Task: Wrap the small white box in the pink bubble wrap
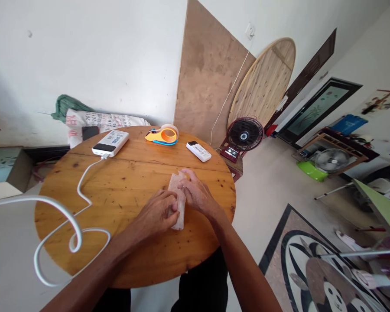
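two bare forearms reach in from 6 o'clock onto a round table (84,190). left hand (156,214) lies on the lower half of a cloth (178,203), fingers curled together and pressing its left edge; whether they pinch a fold i cannot tell. right hand (198,195) lies flat on the upper right of the cloth, fingers close together, tips on the fabric.

one cloth: pale pinkish-white, soft, slightly wrinkled, folded into a narrow upright strip. it lies on the table right of centre, toward 4 o'clock of the top, between the two hands.

the table is glossy orange-brown wood with dark knots and a seam across it. at its 11 o'clock lies one white power bank (111,143), a flat rounded block, with one white cable (81,184) snaking from it toward 8 o'clock and looping off the rim. at 12 o'clock sits one tape dispenser (162,134), orange plastic with a blue edge. at 1 o'clock lies one white remote (198,151), slim and rectangular.

beyond the table, two fans: a dark one (245,135) at 2 o'clock, a grey one (331,161) further right. one round wooden tabletop (263,82) and one brown board (208,73) lean on the wall.
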Available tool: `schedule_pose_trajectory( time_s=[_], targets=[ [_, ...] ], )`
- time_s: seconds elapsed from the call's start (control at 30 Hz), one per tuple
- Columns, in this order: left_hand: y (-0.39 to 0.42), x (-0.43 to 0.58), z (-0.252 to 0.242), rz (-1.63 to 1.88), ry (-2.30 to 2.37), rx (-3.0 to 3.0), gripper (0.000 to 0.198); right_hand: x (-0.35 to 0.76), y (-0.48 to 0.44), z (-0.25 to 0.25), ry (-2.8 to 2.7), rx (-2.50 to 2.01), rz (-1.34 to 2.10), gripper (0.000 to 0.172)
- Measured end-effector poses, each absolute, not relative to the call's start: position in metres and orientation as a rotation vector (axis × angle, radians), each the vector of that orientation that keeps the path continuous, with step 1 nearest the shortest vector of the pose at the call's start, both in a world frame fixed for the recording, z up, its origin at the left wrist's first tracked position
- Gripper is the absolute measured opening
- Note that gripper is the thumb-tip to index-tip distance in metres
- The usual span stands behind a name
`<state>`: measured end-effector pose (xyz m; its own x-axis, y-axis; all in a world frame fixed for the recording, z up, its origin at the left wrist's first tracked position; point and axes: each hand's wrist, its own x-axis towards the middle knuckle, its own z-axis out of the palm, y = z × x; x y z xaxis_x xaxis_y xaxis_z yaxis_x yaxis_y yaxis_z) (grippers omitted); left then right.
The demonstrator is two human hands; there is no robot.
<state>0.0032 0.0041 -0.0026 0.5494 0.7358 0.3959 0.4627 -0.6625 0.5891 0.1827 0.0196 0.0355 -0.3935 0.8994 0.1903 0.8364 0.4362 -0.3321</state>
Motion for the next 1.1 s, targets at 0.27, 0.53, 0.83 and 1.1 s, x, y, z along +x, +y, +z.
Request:
schedule_pose_trajectory(
  time_s=[0.27,0.53,0.83,1.1],
  targets=[
    [-0.002,0.000,-0.006,1.008,1.058,2.420,0.021,0.176,0.036,0.012,-2.347,-1.346,0.226,0.024],
    [-0.007,0.001,-0.002,0.996,0.986,2.574,0.023,0.204,0.038,0.002,-1.679,-1.630,0.550,0.022],
    [-0.009,0.003,-0.004,1.051,1.007,2.589,0.022,0.197,0.054,-0.006,-1.486,-1.729,1.054,0.025],
    [-0.009,0.002,-0.005,1.046,0.997,2.558,0.021,0.187,0.056,0.002,-1.424,-1.657,1.237,0.020]
  ],
)
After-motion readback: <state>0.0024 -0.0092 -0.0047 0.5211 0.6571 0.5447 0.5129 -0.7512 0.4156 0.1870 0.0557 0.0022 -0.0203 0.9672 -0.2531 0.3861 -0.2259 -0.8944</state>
